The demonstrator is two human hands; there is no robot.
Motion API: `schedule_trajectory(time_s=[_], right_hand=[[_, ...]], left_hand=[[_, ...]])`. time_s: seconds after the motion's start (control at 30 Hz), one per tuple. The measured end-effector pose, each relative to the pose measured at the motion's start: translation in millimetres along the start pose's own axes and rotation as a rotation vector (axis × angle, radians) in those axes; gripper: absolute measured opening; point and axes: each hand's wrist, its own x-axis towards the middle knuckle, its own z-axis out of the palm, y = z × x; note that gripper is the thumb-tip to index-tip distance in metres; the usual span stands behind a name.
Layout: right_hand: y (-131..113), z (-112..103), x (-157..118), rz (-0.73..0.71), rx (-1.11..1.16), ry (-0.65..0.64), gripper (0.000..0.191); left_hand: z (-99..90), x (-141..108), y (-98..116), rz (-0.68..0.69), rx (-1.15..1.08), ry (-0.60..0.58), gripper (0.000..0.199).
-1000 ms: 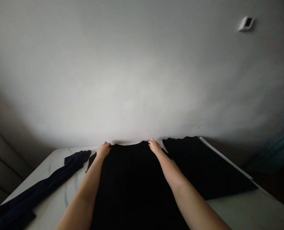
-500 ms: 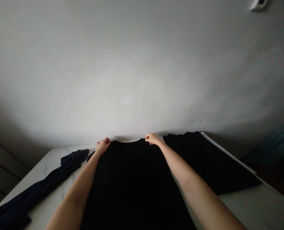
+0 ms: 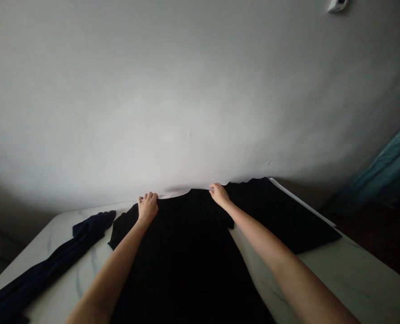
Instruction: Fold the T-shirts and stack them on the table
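A black short-sleeved shirt (image 3: 186, 252) lies spread on the white marbled table (image 3: 351, 274), its neckline toward the wall. At the shirt's left shoulder edge, beside the neckline, my left hand (image 3: 148, 207) is closed on the fabric. My right hand (image 3: 219, 194) pinches the top edge at the right shoulder. Both short sleeves show, one beyond each hand. The shirt's lower end runs out of view at the bottom.
Along the table's left side lies a crumpled dark navy garment (image 3: 58, 261). A flat black cloth (image 3: 280, 216) is at the right, with a white strip along its far edge. A pale wall (image 3: 186, 99) rises behind; teal fabric (image 3: 382, 162) hangs at the right.
The view has turned slightly right. My right hand has moved outward from the neckline along the shoulder, and the shirt's sleeves now show more fully spread.
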Motion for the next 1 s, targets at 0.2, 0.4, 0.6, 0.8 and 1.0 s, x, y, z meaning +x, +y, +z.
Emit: schedule_trajectory(time_s=[0.2, 0.4, 0.6, 0.8, 1.0], right_hand=[[48, -31, -44, 0.194, -0.085, -0.142, 0.021], [52, -27, -58, 0.206, -0.047, -0.133, 0.021], [56, -23, -37, 0.254, 0.079, 0.008, 0.021], [70, -23, -40, 0.39, 0.071, 0.075, 0.026], [59, -29, -50, 0.413, -0.024, 0.014, 0.026]], left_hand=[[2.6, 3, 106, 0.136, -0.27, -0.163, 0.026], [22.9, 31, 179, 0.246, -0.326, -0.172, 0.034], [51.9, 37, 185, 0.233, -0.296, -0.177, 0.046], [63.5, 34, 186, 0.23, -0.218, -0.208, 0.051], [47.9, 33, 192, 0.205, -0.201, -0.279, 0.053]])
